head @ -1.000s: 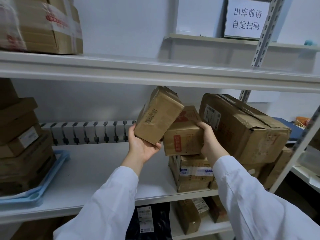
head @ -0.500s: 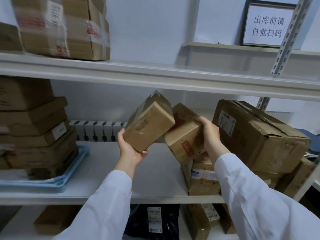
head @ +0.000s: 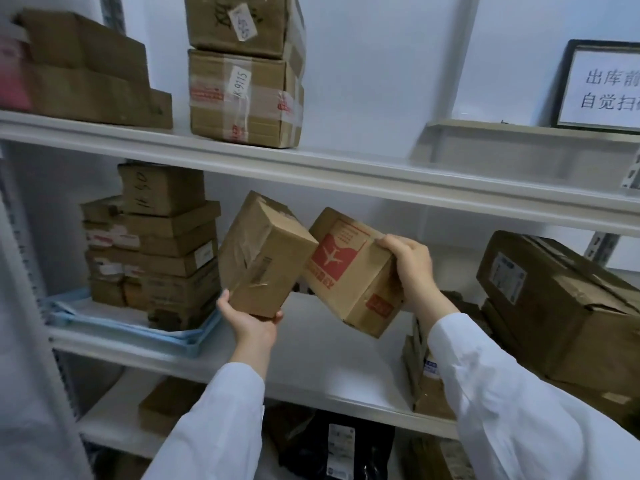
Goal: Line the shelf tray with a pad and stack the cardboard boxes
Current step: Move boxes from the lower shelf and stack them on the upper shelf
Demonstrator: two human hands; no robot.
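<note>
My left hand (head: 250,321) grips the bottom of a plain taped cardboard box (head: 263,254), held tilted above the middle shelf. My right hand (head: 412,268) holds a second cardboard box with a red airplane logo (head: 353,271) by its right side, also tilted in the air; the two boxes touch at their upper corners. At the shelf's left stands a light blue tray (head: 138,332) lined with a pale pad, and a stack of cardboard boxes (head: 152,247) rests in it, several high.
A big dented carton (head: 561,306) fills the shelf's right end over smaller boxes (head: 426,375). The upper shelf (head: 346,168) carries more cartons (head: 242,71), and a framed sign (head: 602,84) sits beyond. Below lie a black parcel (head: 332,441) and a box (head: 169,403).
Both hands carried their boxes leftward toward the tray's stack. The right hand lifted the red-logo box off the pile it rested on. The view swung left.
</note>
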